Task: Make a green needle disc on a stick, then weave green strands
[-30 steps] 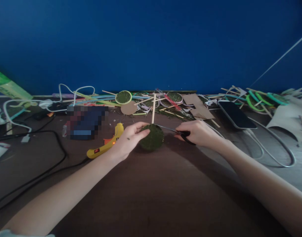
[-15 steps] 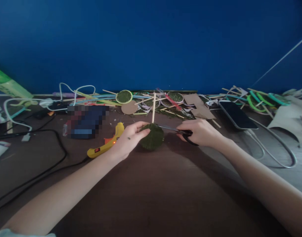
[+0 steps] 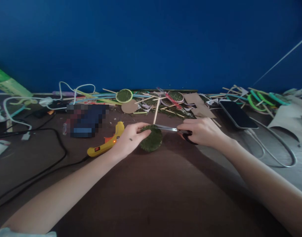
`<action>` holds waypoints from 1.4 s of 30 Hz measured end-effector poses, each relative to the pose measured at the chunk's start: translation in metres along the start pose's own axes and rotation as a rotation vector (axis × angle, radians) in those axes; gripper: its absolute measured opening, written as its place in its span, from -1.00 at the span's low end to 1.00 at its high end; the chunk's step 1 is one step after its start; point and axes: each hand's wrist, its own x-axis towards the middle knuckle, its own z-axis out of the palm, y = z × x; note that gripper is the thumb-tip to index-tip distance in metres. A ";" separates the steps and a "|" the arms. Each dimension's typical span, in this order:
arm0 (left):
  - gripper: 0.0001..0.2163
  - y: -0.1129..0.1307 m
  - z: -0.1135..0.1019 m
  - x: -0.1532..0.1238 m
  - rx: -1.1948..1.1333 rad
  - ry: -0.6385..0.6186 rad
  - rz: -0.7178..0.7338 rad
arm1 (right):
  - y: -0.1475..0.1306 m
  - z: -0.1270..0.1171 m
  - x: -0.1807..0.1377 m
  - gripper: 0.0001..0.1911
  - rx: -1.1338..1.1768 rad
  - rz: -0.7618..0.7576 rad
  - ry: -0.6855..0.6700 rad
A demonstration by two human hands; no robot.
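Note:
My left hand (image 3: 131, 138) pinches a round, dark green disc (image 3: 152, 138) by its left edge, thumb on the near face. A pale thin stick (image 3: 156, 110) rises from the disc's top edge and leans slightly right. My right hand (image 3: 199, 130) is closed around the black handles of a pair of scissors (image 3: 174, 129). Their metal blades point left and meet the disc's upper edge near the foot of the stick. Whether the blades are parted is hard to make out. Just left of my left hand lies a yellow glue gun (image 3: 101, 149) with an orange light.
A dark blurred object (image 3: 88, 120) lies left, near black cables (image 3: 62, 141). Behind are a green disc with a pale rim (image 3: 124, 96), a cardboard circle (image 3: 129, 107), cardboard pieces (image 3: 202, 108) and strips. A phone (image 3: 237, 113) with a cable lies right, before a blue wall (image 3: 151, 42).
The disc has turned slightly, so the stick now leans to the right. The scissors have tilted and their blades sit closer in at the disc's top edge.

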 end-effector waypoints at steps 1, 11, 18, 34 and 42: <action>-0.72 0.001 0.000 0.000 0.010 0.002 -0.003 | 0.001 -0.001 0.000 -0.73 -0.024 -0.006 0.002; -0.76 0.004 -0.002 -0.002 0.054 -0.012 0.074 | 0.002 -0.005 -0.001 -0.64 -0.047 -0.033 -0.026; -0.79 0.003 -0.001 -0.004 0.047 -0.010 0.115 | 0.002 -0.005 0.000 -0.68 -0.019 -0.028 -0.026; -0.74 0.000 0.003 -0.002 -0.116 -0.048 0.033 | 0.012 0.004 0.004 -0.64 0.202 0.431 -0.216; -0.77 0.004 0.005 -0.004 -0.028 -0.075 0.077 | 0.021 0.017 -0.002 -0.37 0.217 0.382 -0.215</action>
